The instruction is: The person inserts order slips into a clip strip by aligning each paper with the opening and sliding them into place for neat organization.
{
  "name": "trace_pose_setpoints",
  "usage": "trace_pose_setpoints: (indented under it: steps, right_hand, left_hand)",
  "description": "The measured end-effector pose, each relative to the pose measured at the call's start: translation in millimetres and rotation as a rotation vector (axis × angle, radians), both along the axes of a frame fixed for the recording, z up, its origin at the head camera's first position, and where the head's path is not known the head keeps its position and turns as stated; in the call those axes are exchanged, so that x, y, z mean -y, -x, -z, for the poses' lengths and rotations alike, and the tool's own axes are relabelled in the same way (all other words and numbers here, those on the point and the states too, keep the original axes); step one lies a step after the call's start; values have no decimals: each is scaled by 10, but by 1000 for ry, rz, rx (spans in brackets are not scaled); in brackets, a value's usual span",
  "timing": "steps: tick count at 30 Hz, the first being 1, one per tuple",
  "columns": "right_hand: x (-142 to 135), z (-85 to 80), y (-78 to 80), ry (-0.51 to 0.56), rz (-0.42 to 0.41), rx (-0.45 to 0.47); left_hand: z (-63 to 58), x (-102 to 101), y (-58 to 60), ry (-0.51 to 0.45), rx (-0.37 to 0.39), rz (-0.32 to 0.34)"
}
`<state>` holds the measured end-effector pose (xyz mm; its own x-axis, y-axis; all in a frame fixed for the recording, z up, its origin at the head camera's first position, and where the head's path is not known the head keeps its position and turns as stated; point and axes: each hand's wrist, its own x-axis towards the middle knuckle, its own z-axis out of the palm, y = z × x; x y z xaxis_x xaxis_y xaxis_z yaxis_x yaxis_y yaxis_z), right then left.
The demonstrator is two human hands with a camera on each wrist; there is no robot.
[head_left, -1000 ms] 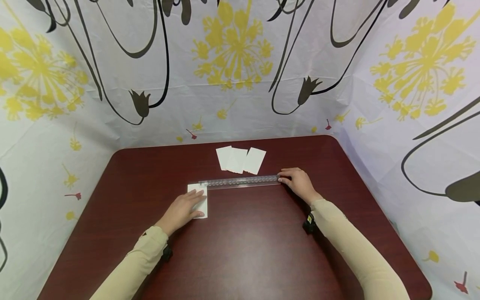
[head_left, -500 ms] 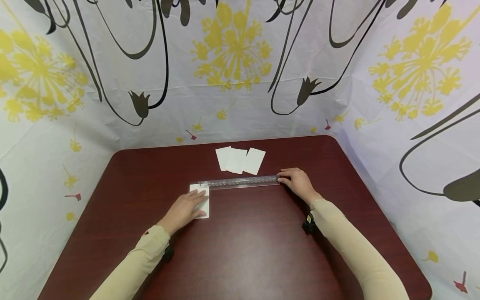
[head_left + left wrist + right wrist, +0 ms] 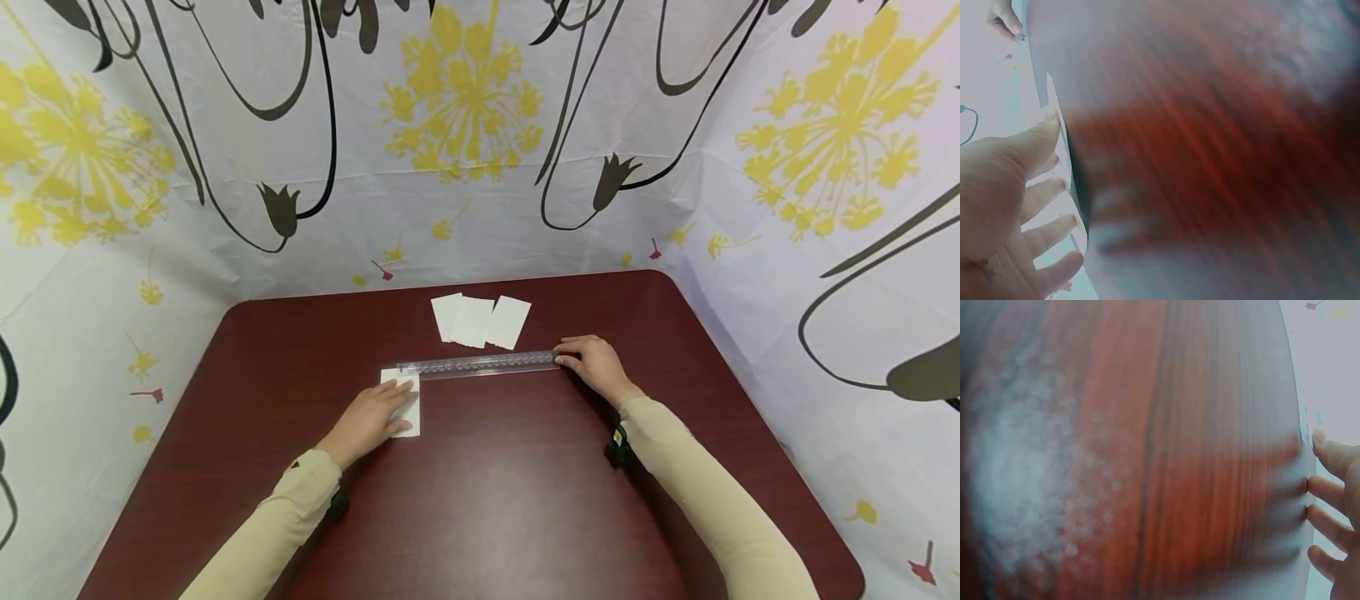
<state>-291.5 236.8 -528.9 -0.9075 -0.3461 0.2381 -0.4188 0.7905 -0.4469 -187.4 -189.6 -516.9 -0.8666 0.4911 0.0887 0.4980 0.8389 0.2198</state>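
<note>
One clear ruler lies flat on one red table, its left end over the top of one white card. The left hand rests on that card with its fingers spread. The right hand pinches the ruler's right end. Behind the ruler, three more cards lie side by side. The right wrist view shows three fingers apart beside the thumb, which the head view hides
</note>
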Motion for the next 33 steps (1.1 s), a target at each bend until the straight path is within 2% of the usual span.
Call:
trace_pose_setpoints:
  steps: [8,14,22,33]
  right_hand:
    - [5,-4,11,-8,-4,9]
    - [4,-11,16,-23,4,22]
    - [-5,-7,22,-36,6,24]
    - [7,-31,10,-40,8,16]
  left_hand:
    - [-28,21,2,3,-19,14]
    - [-55,35,3,1,10,33]
    - [-59,43,4,37,-4,56]
    - [-61,11,15,28,-3,73]
